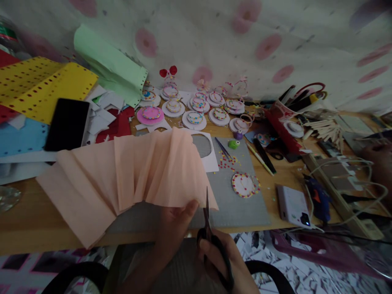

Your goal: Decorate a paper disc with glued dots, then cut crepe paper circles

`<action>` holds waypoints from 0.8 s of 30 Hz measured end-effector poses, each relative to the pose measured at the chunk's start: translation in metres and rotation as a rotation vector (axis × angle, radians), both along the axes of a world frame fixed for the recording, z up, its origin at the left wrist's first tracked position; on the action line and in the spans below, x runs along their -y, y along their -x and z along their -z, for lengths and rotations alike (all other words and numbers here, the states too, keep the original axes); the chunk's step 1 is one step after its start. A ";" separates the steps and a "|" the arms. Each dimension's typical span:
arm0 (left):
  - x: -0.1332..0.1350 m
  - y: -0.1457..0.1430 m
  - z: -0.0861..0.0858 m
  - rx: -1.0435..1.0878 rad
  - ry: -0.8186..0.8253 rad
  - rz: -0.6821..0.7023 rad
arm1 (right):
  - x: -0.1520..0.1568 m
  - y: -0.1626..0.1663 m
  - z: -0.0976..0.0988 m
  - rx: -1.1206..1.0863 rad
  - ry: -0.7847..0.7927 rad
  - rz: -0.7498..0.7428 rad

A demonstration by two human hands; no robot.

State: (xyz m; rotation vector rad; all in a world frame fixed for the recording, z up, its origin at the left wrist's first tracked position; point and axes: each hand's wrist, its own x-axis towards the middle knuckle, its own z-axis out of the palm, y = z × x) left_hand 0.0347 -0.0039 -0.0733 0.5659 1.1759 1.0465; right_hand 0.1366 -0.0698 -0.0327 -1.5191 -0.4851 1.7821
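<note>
My left hand (179,222) pinches the lower edge of a large sheet of peach crepe paper (143,171), which spreads leftward in loose pleats over the table. Scissors with black handles (216,245) are in my right hand (223,257), fingers through the loops. The blades point up at the paper's lower right edge, close to my left thumb. Beneath the paper lies a grey cutting mat (239,212). On the mat, right of the paper, sits a white disc ringed with red and yellow beads (245,185).
Several small beaded hat-like pieces (195,118) stand behind the paper. Tweezers (224,149) lie near scattered beads. A black phone (67,124) rests on paper at left. At right are a white power bank (293,206), a blue glue gun (318,198), cables and another person's hand (378,159).
</note>
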 end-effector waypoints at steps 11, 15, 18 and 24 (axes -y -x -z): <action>0.001 0.003 0.001 0.078 0.051 0.050 | -0.003 -0.002 0.005 0.102 -0.082 -0.076; 0.000 0.002 -0.003 0.062 0.031 -0.008 | -0.002 -0.003 0.007 0.089 -0.084 -0.109; -0.001 0.002 -0.002 0.085 0.021 -0.012 | -0.003 -0.003 0.006 0.089 -0.126 -0.130; -0.005 0.008 0.003 0.056 0.080 -0.066 | 0.003 -0.010 -0.001 0.002 -0.085 -0.211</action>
